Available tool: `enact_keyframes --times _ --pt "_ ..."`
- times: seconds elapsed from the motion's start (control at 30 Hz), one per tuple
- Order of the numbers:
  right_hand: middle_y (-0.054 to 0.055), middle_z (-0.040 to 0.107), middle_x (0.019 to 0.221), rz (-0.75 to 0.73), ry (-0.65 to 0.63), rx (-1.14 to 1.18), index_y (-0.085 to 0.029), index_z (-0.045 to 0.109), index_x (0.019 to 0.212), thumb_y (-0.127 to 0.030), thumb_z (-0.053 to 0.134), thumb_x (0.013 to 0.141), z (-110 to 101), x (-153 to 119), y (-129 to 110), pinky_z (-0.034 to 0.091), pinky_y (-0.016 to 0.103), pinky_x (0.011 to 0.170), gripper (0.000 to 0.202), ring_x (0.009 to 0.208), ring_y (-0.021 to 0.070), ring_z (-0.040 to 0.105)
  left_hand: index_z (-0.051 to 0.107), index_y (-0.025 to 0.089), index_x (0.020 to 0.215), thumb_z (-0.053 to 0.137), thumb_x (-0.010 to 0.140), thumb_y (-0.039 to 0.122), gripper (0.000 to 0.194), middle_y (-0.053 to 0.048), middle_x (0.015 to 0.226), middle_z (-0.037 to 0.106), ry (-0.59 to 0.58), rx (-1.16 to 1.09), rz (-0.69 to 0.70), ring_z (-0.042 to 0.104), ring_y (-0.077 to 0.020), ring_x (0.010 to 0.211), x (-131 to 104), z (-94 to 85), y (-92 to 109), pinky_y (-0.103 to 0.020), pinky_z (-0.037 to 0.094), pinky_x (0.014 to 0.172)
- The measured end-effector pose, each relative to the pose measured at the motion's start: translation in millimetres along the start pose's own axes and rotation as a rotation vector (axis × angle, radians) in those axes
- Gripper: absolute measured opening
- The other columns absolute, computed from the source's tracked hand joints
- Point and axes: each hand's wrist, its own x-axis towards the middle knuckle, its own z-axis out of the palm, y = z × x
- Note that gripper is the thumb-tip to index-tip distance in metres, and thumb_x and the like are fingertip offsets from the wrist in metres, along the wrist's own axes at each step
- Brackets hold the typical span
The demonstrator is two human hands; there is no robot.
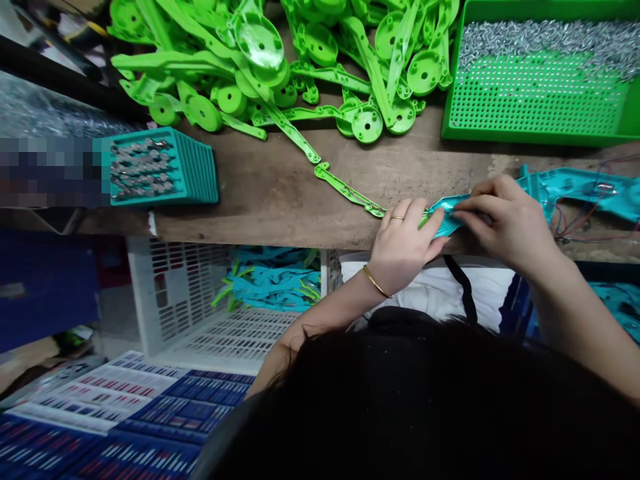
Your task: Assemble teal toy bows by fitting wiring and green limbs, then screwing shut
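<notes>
On the wooden bench, my left hand (406,243) grips the joined end of a thin green plastic strip (350,192) and a blue plastic part (447,227). The green strip runs out to the left from under its fingers. My right hand (505,217) is pinched over the blue part, just right of my left hand; whatever is between its fingertips is too small to make out. Beyond my right hand lies a larger blue plastic housing (575,190) with thin red and blue wires.
Green plastic parts (260,40) are piled at the back. A green tray (540,133) of small metal pieces stands back right, stacked teal trays (197,167) at left. A white crate (150,300) with blue and green parts sits below the bench edge.
</notes>
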Motion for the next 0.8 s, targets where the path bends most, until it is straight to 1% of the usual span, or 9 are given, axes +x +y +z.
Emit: enact_keyframes --times 0.1,0.17,0.23,0.3,0.4,0.47,0.57,0.67,0.8 --pt "0.011 0.062 0.092 0.031 -0.027 0.052 -0.017 0.072 0.089 -0.033 0.056 0.092 -1 2 4 0.049 0.032 0.076 0.023 0.087 0.0197 0.061 0.066 0.017 0.118 0.056 0.094 0.041 0.036 -0.015 0.119 0.06 0.019 0.021 0.002 0.052 -0.0292 0.111 1 -0.9 0 -0.044 0.046 0.097" --pt "0.009 0.062 0.091 0.066 -0.011 0.069 -0.017 0.072 0.087 -0.032 0.058 0.09 1 4 5 0.05 0.033 0.077 0.02 0.087 0.0199 0.061 0.067 0.017 0.117 0.056 0.094 0.042 0.035 -0.015 0.119 0.06 0.032 0.033 0.005 0.051 -0.0293 0.111 1 -0.2 1 -0.044 0.046 0.096" --pt "0.009 0.062 0.092 0.112 -0.017 0.054 -0.018 0.07 0.085 -0.031 0.058 0.087 3 8 5 0.051 0.034 0.078 0.018 0.088 0.0208 0.061 0.067 0.017 0.117 0.055 0.094 0.042 0.035 -0.016 0.12 0.059 0.027 0.038 0.012 0.05 -0.0296 0.112 1 0.6 1 -0.044 0.045 0.096" --pt "0.009 0.062 0.094 0.142 -0.055 0.024 -0.019 0.069 0.083 -0.029 0.057 0.086 6 12 2 0.051 0.036 0.079 0.016 0.09 0.0225 0.061 0.067 0.016 0.117 0.055 0.094 0.04 0.035 -0.016 0.121 0.059 0.011 0.055 0.018 0.05 -0.0299 0.112 0 1.0 1 -0.045 0.045 0.097" --pt "0.012 0.061 0.096 0.152 -0.098 -0.031 -0.018 0.067 0.082 -0.027 0.054 0.086 8 17 -2 0.05 0.039 0.079 0.016 0.091 0.0257 0.06 0.066 0.016 0.12 0.054 0.095 0.04 0.037 -0.016 0.12 0.06 -0.001 0.109 0.033 0.051 -0.0297 0.111 0 0.5 1 -0.044 0.045 0.096" --pt "0.013 0.061 0.095 0.152 -0.092 -0.043 -0.018 0.066 0.082 -0.027 0.053 0.086 7 16 0 0.05 0.04 0.08 0.016 0.091 0.0264 0.06 0.065 0.016 0.123 0.052 0.096 0.04 0.038 -0.016 0.119 0.06 -0.011 0.138 0.039 0.051 -0.0294 0.111 -1 0.1 1 -0.043 0.045 0.096" --pt "0.011 0.059 0.096 0.146 -0.045 -0.012 -0.019 0.064 0.083 -0.027 0.053 0.086 -1 9 11 0.05 0.039 0.081 0.014 0.091 0.0247 0.059 0.065 0.017 0.123 0.052 0.096 0.041 0.039 -0.016 0.119 0.06 -0.032 0.145 0.038 0.051 -0.0295 0.112 -2 0.3 -1 -0.043 0.045 0.096" --pt "0.01 0.058 0.096 0.151 -0.003 -0.012 -0.02 0.062 0.084 -0.028 0.053 0.087 -10 0 27 0.05 0.038 0.08 0.013 0.09 0.0231 0.058 0.066 0.016 0.122 0.054 0.095 0.04 0.038 -0.016 0.119 0.06 -0.016 0.138 0.046 0.051 -0.0303 0.112 -2 1.2 -2 -0.044 0.045 0.096" --pt "0.012 0.058 0.097 0.159 0.002 -0.051 -0.018 0.062 0.085 -0.029 0.05 0.09 -12 -3 36 0.048 0.039 0.08 0.017 0.092 0.0244 0.056 0.067 0.016 0.121 0.053 0.095 0.039 0.037 -0.016 0.117 0.06 0.015 0.129 0.062 0.051 -0.0292 0.11 -1 1.1 -3 -0.044 0.046 0.095"
